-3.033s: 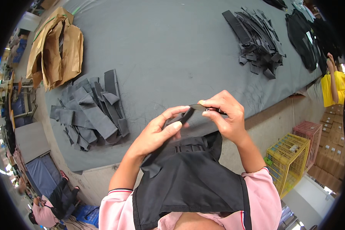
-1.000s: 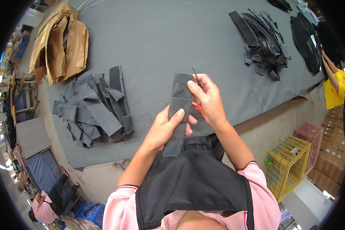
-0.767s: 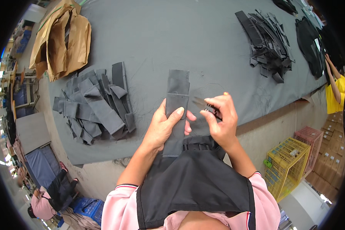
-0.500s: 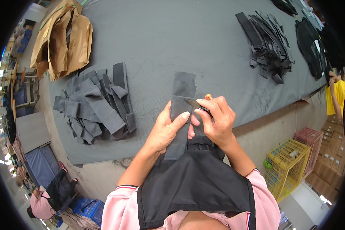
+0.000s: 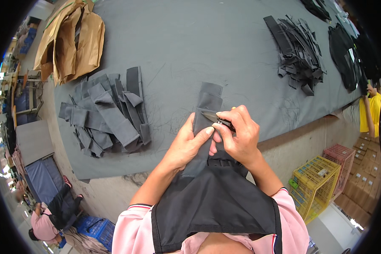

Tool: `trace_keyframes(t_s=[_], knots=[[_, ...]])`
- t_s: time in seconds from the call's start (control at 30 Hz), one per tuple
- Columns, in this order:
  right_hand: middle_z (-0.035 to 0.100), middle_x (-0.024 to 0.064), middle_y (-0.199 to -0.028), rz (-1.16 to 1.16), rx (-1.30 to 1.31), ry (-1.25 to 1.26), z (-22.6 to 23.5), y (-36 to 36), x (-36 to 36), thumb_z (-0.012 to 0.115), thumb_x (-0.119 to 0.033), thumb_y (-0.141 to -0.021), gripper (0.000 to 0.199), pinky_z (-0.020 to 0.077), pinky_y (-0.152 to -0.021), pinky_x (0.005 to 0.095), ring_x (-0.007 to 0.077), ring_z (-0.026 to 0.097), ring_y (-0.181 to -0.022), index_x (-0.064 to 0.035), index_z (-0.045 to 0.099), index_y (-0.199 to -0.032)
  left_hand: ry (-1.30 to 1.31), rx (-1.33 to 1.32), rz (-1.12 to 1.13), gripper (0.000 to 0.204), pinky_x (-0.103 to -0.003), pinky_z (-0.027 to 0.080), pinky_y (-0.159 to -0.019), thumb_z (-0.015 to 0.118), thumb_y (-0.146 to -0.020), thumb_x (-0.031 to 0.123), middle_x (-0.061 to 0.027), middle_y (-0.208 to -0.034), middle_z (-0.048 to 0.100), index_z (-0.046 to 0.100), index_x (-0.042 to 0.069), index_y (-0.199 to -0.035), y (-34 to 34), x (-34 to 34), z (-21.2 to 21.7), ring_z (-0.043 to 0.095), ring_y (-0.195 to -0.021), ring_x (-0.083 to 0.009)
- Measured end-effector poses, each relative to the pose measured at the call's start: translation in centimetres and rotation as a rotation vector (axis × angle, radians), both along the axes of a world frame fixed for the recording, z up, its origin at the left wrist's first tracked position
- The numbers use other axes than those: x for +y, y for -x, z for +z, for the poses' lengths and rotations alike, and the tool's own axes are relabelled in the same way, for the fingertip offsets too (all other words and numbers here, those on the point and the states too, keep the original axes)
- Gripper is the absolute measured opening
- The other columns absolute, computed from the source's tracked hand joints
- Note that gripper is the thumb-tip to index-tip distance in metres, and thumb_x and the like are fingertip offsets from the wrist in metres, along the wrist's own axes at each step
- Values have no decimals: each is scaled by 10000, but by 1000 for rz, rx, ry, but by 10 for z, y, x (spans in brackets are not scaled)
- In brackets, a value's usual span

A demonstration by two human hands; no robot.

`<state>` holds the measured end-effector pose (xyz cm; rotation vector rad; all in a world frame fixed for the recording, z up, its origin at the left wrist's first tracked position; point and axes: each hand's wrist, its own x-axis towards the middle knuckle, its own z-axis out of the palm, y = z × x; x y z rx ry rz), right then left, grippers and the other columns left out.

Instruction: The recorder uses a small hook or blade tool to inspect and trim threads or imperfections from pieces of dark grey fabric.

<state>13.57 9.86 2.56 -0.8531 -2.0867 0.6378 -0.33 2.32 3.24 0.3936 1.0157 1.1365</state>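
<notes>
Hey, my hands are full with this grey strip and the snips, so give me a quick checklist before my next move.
1. Strip gripped in your left hand: ok, thumb on top.
2. Snips in your right hand: ok, blades pointing toward the strip.
3. Left thumb well away from the blades: not ok, I'd say; its tip looks close below them.
4. Thread between the blades: cannot tell, too small to see.
5. Left-hand pile of strips apart from the held strip: ok, bare table cover shows between them.
6. Co-worker in yellow away from your hands: ok, over at the far right.
</notes>
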Motion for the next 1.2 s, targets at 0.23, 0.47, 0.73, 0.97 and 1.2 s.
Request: trace_keyframes(t_s=[0.23, 0.47, 0.73, 0.97, 1.2], knots=[[515, 35, -705, -19, 80, 122, 1, 0, -1, 714, -12, -706, 222, 427, -449, 293, 151, 560, -530, -36, 602, -897, 12, -38, 6, 316, -280, 521, -627, 537, -945, 214, -91, -895, 602, 417, 29, -1172, 0, -3, -2, 590, -681, -134], [522, -17, -676, 88, 270, 998, -8, 0, 1, 689, 15, -782, 182, 393, -507, 187, 18, 465, -546, -23, 514, -815, 100, -70, 39, 362, -306, 541, -677, 496, -959, 281, -122, -950, 608, 428, 27, -1208, 0, -7, -4, 631, -734, -175], [545, -18, -718, 51, 437, 1230, -15, 3, -10, 664, -25, -821, 136, 383, -485, 166, 7, 463, -598, -41, 530, -835, 122, -5, 35, 325, -264, 539, -570, 441, -982, 253, -112, -904, 604, 413, 23, -1210, -7, -18, -13, 634, -661, -162], [496, -43, -676, 18, 386, 1168, -13, 2, -13, 666, 12, -810, 107, 384, -477, 163, 15, 475, -560, -31, 572, -837, 134, 98, 35, 319, -265, 530, -562, 436, -986, 255, -115, -917, 595, 409, 20, -1200, -10, -19, -19, 625, -646, -155], [477, 11, -762, 105, 262, 554, -22, 1, -28, 662, 120, -708, 144, 421, -437, 212, 48, 499, -526, 23, 601, -795, 133, 77, 119, 611, -281, 515, -669, 485, -946, 423, -141, -988, 567, 302, -57, -1277, -11, -19, -17, 615, -725, -173]])
